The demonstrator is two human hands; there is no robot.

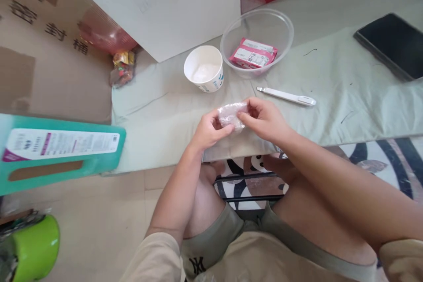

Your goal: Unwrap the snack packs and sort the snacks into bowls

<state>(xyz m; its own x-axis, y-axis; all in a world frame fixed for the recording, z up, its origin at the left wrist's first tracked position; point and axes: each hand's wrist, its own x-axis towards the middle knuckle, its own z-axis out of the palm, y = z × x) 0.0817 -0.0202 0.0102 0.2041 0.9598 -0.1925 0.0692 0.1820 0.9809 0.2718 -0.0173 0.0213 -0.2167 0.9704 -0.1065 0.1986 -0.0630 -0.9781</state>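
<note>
While the left hand (209,130) and right hand (262,116) pinch it from either side between thumbs and fingers, one pale piece in clear wrap (231,113) is held over a pale cloth (148,141). Just beyond: one white paper cup (211,83); one white utility knife (287,96); one clear bowl (284,53), containing a pink packet (254,53). Farther right: one black phone (393,44).

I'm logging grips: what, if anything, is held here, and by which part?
A crinkly clear packet, contents unclear: the left hand pinches its left end, the right hand its right end.
</note>
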